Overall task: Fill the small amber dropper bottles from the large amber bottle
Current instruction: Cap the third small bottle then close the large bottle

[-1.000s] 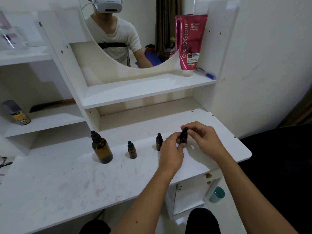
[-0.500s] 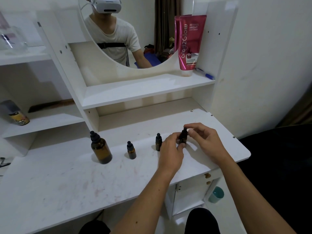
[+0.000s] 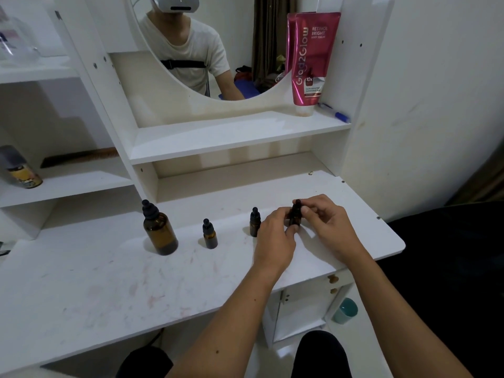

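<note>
A: Which step is this?

B: Opening, I'd judge. The left hand (image 3: pixel 275 236) grips the small bottle (image 3: pixel 295 217) on the worktop (image 3: pixel 109 282); the right hand (image 3: pixel 327 225) pinches its cap.

A: Next?

B: Probably lifting the cap off, then fetching the big bottle (image 3: pixel 160 230), well apart to the left.

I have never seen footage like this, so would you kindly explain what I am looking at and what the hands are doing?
There is no machine here. A camera worn on a person's head looks down at their own two hands. On the white desk stand a large amber bottle and two small dropper bottles. The left hand holds a third small bottle by its body, while the right hand pinches its black cap. The mirror above reflects the person.
</note>
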A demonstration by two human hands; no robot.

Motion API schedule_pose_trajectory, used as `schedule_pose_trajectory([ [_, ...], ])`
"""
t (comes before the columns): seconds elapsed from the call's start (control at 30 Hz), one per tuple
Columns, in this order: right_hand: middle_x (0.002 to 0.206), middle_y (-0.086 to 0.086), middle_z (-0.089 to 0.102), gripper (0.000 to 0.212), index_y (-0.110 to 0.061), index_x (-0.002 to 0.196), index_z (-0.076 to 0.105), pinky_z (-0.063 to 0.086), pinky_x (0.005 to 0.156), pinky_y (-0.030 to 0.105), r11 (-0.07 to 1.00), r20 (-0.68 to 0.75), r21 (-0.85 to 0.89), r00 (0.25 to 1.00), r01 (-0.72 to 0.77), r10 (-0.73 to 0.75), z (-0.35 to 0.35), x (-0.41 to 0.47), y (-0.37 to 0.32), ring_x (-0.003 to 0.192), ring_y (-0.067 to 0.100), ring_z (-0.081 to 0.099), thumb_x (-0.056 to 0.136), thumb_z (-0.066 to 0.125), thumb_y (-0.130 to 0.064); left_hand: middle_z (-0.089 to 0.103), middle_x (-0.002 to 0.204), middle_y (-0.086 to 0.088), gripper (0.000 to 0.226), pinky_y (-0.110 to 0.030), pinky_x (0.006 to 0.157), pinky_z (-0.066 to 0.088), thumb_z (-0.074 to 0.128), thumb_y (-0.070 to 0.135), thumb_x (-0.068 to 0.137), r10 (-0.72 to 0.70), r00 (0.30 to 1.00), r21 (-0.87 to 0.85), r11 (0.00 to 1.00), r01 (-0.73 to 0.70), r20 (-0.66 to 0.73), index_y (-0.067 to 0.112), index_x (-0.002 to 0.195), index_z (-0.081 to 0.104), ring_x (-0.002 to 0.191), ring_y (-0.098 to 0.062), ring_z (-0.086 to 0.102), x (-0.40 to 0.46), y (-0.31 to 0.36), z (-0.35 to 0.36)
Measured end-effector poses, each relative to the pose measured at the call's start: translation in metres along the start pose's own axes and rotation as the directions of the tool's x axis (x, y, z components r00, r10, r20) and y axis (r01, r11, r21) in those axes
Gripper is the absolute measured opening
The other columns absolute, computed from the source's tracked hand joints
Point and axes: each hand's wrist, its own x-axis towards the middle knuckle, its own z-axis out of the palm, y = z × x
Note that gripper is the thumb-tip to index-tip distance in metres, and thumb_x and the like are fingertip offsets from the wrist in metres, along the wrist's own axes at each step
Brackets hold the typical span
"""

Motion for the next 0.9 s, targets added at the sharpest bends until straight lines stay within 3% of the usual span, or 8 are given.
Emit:
schedule_pose_trajectory([
  [0.13,0.105,0.000,0.078,0.014,-0.022,0.109,0.072,0.058,0.098,0.044,0.995,-0.024,0.078,0.997,-0.065,0.067,0.000,0.000,0.000,0.102,0.019,0.074,0.095,0.075,-0.020,0.067,0.117,0.013,0.028,-0.006,0.086,0.041,0.063,0.013,0.100,0.011,1.000,-0.018,1.000,-0.011,0.001,0.022,0.127,0.063,0.103,0.006,0.057,0.002,-0.002,0.001],
  [0.3,0.125,-0.006,0.073,0.028,-0.020,0.128,0.071,0.055,0.097,0.024,0.998,0.024,0.069,1.000,0.013,-0.014,0.000,-0.002,-0.006,0.111,0.014,0.071,0.104,0.060,-0.010,0.067,0.117,0.014,0.029,-0.019,0.096,0.047,0.065,0.014,0.098,0.013,1.000,-0.015,1.000,-0.013,-0.015,0.025,0.126,0.063,0.111,0.000,0.059,0.004,-0.008,0.005],
  [0.47,0.103,0.001,0.076,0.020,-0.018,0.109,0.072,0.057,0.093,0.034,0.989,-0.049,0.132,0.996,-0.070,0.077,0.002,-0.001,-0.002,0.099,0.020,0.073,0.091,0.079,-0.013,0.068,0.113,0.012,0.025,-0.019,0.092,0.050,0.064,0.014,0.099,0.005,1.000,-0.025,1.000,-0.006,-0.012,0.023,0.123,0.064,0.107,-0.001,0.062,0.006,-0.010,0.006],
  [0.6,0.120,-0.003,0.068,0.026,-0.023,0.126,0.072,0.053,0.095,0.022,0.998,-0.031,0.064,1.000,-0.002,0.003,0.001,-0.001,-0.004,0.110,0.009,0.067,0.103,0.063,-0.014,0.067,0.118,0.011,0.027,-0.021,0.096,0.049,0.065,0.015,0.099,0.007,1.000,0.001,1.000,-0.007,-0.012,0.023,0.125,0.063,0.111,-0.003,0.061,0.007,-0.010,0.007],
  [0.73,0.111,0.001,0.070,0.013,-0.021,0.110,0.072,0.056,0.096,0.036,0.999,-0.035,0.019,0.999,-0.029,0.030,0.002,0.001,0.001,0.103,0.017,0.070,0.098,0.071,-0.016,0.067,0.115,0.011,0.025,-0.024,0.095,0.052,0.064,0.017,0.099,0.011,1.000,0.000,1.000,-0.011,-0.016,0.023,0.124,0.063,0.109,-0.004,0.061,0.007,-0.011,0.008],
  [0.8,0.112,0.001,0.072,0.018,-0.022,0.115,0.069,0.057,0.098,0.037,0.996,-0.045,0.056,0.997,-0.067,0.069,0.002,0.001,0.001,0.103,0.018,0.071,0.097,0.072,-0.019,0.067,0.114,0.011,0.023,-0.023,0.094,0.052,0.063,0.018,0.100,0.016,1.000,-0.003,1.000,-0.016,-0.018,0.022,0.123,0.063,0.108,-0.004,0.062,0.008,-0.012,0.008],
  [0.9,0.126,-0.006,0.070,0.033,-0.027,0.134,0.066,0.054,0.099,0.026,0.999,0.005,0.051,1.000,0.015,-0.015,0.001,0.000,-0.003,0.111,0.014,0.069,0.104,0.061,-0.014,0.066,0.116,0.011,0.026,-0.020,0.092,0.048,0.065,0.016,0.099,0.015,1.000,0.016,1.000,-0.014,-0.023,0.024,0.123,0.063,0.109,-0.004,0.061,0.009,-0.012,0.008],
])
